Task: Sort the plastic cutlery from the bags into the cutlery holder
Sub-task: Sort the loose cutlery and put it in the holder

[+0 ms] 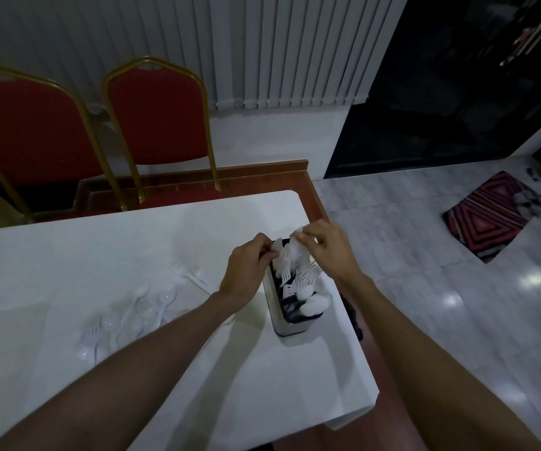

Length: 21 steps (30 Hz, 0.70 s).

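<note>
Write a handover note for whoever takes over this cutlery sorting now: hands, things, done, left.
Left hand pinches the left side of what looks like a cutlery bag, over the holder.
Right hand pinches its right side.
The holder stands by the table's right edge, with forks and spoons already in it.
Done: some cutlery sorted.
Left: empty the bag, then sort the loose cutlery lying on the table left of the holder.

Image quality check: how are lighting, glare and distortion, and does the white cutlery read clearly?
Head view: dim, bluish light; wide-angle lens bows the blinds; glare patches on the floor; loose cutlery nearly vanishes against the white table; the bag pinched by left hand and right hand above the cutlery holder looks soft.
</note>
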### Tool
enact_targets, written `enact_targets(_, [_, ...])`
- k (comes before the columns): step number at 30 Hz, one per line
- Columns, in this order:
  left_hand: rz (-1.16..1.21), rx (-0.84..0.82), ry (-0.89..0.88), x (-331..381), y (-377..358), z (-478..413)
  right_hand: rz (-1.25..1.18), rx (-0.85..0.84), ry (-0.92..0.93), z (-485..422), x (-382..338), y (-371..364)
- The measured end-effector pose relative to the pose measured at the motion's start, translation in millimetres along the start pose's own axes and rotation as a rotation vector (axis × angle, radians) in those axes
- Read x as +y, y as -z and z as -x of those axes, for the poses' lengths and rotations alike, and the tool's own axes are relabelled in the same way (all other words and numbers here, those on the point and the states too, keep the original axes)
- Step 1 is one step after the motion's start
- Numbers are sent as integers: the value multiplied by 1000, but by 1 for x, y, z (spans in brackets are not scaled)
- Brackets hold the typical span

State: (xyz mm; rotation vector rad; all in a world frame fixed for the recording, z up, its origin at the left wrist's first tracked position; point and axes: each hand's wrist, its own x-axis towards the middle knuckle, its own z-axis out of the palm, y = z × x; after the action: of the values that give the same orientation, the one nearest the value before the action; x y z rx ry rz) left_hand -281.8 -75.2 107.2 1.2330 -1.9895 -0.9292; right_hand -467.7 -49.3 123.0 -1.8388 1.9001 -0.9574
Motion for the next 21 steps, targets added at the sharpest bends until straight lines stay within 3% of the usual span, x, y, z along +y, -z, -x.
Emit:
enact_targets(3, [-15, 25, -1, 3, 0, 1, 16, -91, -61, 10, 8, -3])
enact_targets(6, [-82, -1, 1, 2, -2, 1, -30, -64, -83, 16, 3, -2])
enact_targets(12, [-125, -37, 56, -7, -8, 9, 210, -257, 23, 27, 1, -16])
enact_targets(17, [-141, -110, -15, -20, -5, 17, 355, -238, 65, 29, 1, -21])
enact_targets(21, [-155, -59, 26, -44, 9, 29, 260, -32, 57, 17, -27, -27])
